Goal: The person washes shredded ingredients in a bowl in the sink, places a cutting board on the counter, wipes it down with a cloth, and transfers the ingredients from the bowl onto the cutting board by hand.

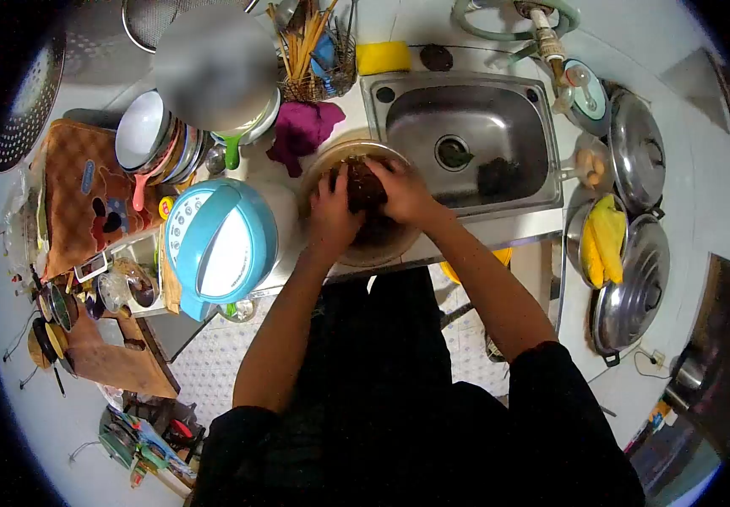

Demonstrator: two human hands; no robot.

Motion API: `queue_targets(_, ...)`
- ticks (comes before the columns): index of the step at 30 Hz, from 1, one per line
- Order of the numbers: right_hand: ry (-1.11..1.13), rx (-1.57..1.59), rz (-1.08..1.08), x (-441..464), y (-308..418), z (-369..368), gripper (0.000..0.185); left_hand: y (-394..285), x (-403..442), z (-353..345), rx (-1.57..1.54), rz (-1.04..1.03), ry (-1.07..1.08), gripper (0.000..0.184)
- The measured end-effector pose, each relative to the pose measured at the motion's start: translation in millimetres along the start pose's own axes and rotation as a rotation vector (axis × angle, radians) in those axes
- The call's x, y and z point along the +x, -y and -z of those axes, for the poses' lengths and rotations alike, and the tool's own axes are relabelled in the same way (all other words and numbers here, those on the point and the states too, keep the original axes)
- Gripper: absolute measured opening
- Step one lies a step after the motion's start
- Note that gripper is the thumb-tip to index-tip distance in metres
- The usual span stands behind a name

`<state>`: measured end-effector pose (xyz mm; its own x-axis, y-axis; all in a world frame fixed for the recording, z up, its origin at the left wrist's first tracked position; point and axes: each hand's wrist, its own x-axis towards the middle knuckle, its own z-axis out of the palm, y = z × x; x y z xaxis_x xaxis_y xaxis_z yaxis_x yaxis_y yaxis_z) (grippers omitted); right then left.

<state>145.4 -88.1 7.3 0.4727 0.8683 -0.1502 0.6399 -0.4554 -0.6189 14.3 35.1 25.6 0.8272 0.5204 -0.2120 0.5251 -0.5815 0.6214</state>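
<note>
Both bare forearms reach from the near side toward the far side and slant inward, the left forearm [285, 325] coming out of a dark sleeve [242, 427] at near left and the right forearm [492, 287] out of another at near right. The left hand [337, 213] and right hand [403, 194] face each other just apart, backs up, wrists nearly straight. Their fingers are curved and somewhat spread, pointing to the far side and inward, the fingertips partly hidden.

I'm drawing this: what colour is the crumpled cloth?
The cloth is magenta, clearest in the head view.
</note>
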Motion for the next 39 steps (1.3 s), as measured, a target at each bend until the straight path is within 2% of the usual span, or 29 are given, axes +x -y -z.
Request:
queue_targets(2,0.065,-0.060,-0.070,-2.9,5.4,-12.7,0.061,11.0,0.6,-21.7,0.164,-0.138,0.010,0.088)
queue_targets(3,0.131,-0.122,-0.142,-3.6,9.2,-18.9,0.058,8.9,1.8,-24.1,0.163,-0.134,0.018,0.088)
queue_targets(5,0.105,-0.196,-0.136,-3.3,14.3,-29.5,0.057,5.4,6.1,-29.5,0.278,-0.017,0.158,0.089)
queue_targets(6,0.071,-0.277,-0.118,-3.5,17.4,-32.7,0.055,8.3,6.7,-36.7,0.274,-0.011,0.165,0.089)
queue_targets(7,0.078,-0.275,-0.119,-1.3,20.4,-34.1,0.055,10.9,7.4,-42.5,0.340,-0.095,0.119,0.086)
queue_targets(8,0.121,-0.253,-0.156,5.1,22.4,-32.4,0.056,13.1,10.4,-46.1,0.405,-0.182,0.067,0.084)
queue_targets(9,0.160,-0.232,-0.188,12.6,23.5,-28.3,0.057,14.0,18.2,-46.0,0.405,-0.179,0.060,0.084)
queue_targets(11,0.177,-0.161,-0.164,22.6,3.9,-30.0,0.063,14.0,30.8,-38.8,-0.117,0.254,0.242,0.080)
queue_targets(13,0.178,-0.098,-0.136,26.8,2.2,-15.0,0.069,28.3,35.9,-32.0,-0.140,0.154,0.218,0.079)
queue_targets(15,0.004,-0.031,-0.055,9.2,15.6,1.3,0.059,24.4,29.0,-23.6,-0.171,0.064,0.212,0.079)
queue_targets(16,0.001,-0.038,-0.054,1.5,22.5,9.5,0.059,7.1,17.9,-9.0,0.000,0.074,0.203,0.078)
queue_targets(17,0.006,-0.115,-0.062,-5.3,29.7,17.0,0.060,-5.1,7.6,-0.5,0.171,0.086,0.192,0.077)
queue_targets(18,0.013,-0.190,-0.070,-8.8,33.5,21.1,0.061,-10.2,-2.0,0.3,0.167,0.085,0.189,0.077)
queue_targets(20,-0.023,-0.324,-0.019,-9.3,14.4,-1.4,0.061,-16.2,-12.1,-0.3,0.341,-0.084,0.121,0.076)
queue_targets(21,-0.056,-0.453,0.029,-9.4,6.6,-11.1,0.061,-13.1,-10.5,-8.6,0.339,-0.082,0.119,0.076)
queue_targets(22,-0.052,-0.456,0.031,-8.6,7.4,-12.8,0.061,-7.9,-8.4,-20.7,0.347,-0.122,0.053,0.075)
queue_targets(24,0.113,-0.281,-0.175,-8.7,10.4,-19.9,0.060,2.1,-5.2,-35.2,0.349,-0.150,-0.006,0.075)
queue_targets(27,0.244,-0.283,-0.252,-6.9,22.3,-19.8,0.057,8.7,-12.1,-42.2,0.345,-0.171,0.097,0.074)
queue_targets(30,0.220,-0.260,-0.223,-5.1,27.6,-4.2,0.050,-2.5,-3.5,-40.3,0.456,-0.161,-0.013,0.075)
queue_targets(31,0.206,-0.263,-0.224,-5.6,28.5,1.2,0.050,-5.5,-5.8,-33.9,0.495,-0.192,-0.054,0.070)
queue_targets(33,-0.070,-0.180,-0.169,-18.2,30.3,7.6,0.050,-16.7,-4.3,-13.3,0.538,-0.227,-0.098,0.065)
queue_targets(35,-0.155,-0.169,-0.138,-36.7,25.7,6.0,0.044,-35.6,-4.5,18.0,0.377,-0.109,0.053,0.048)
queue_targets(36,-0.244,-0.165,-0.107,-40.1,27.6,9.3,0.038,-32.5,-1.7,18.5,0.387,-0.176,-0.054,0.029)
queue_targets(37,-0.252,-0.169,-0.106,-40.5,30.2,11.0,0.038,-30.6,1.9,18.2,0.387,-0.183,-0.060,0.029)
queue_targets(39,-0.077,-0.182,-0.399,-40.7,38.6,16.7,0.030,-31.1,6.6,16.7,0.349,-0.108,0.032,0.020)
